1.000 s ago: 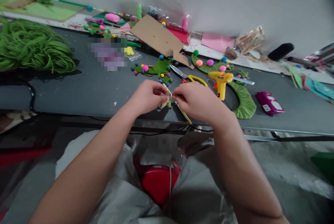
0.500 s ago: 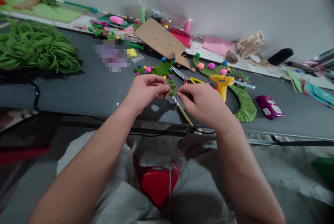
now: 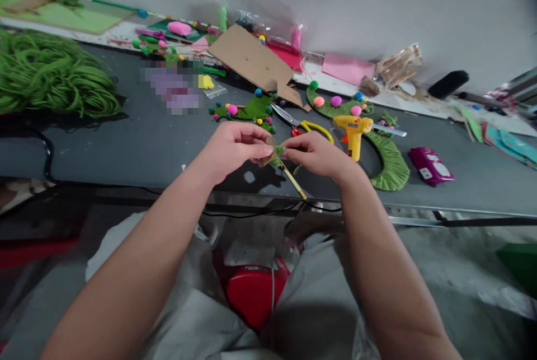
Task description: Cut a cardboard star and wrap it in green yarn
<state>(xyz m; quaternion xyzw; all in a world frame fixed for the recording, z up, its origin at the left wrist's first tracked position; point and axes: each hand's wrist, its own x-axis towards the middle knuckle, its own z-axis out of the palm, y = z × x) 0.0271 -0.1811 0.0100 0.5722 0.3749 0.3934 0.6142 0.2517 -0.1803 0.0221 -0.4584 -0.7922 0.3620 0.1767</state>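
Observation:
A small piece of brown cardboard partly wrapped in green yarn [image 3: 276, 157] is pinched between the thumb and fingers of my left hand [image 3: 238, 150]. From the right, my right hand [image 3: 312, 153] closes its thumb and fingertips on the green yarn at the piece's edge. A yellow pencil [image 3: 294, 182] lies on the table just below the piece. Behind my hands are scissors with yellow handles [image 3: 312, 126] and a green felt shape with pompoms [image 3: 257, 109]. The yellow glue gun [image 3: 354, 133] stands to the right of my right hand.
A heap of green yarn [image 3: 50, 77] covers the table's left side. Farther back lies a cardboard sheet [image 3: 251, 59]. At the right are a green-wrapped ring [image 3: 394, 167] and a purple packet [image 3: 431, 166]. A black cable [image 3: 48, 153] hangs over the front edge.
My right hand has moved left and now touches the yarn-wrapped piece, closing the gap between the hands. The view has shifted slightly.

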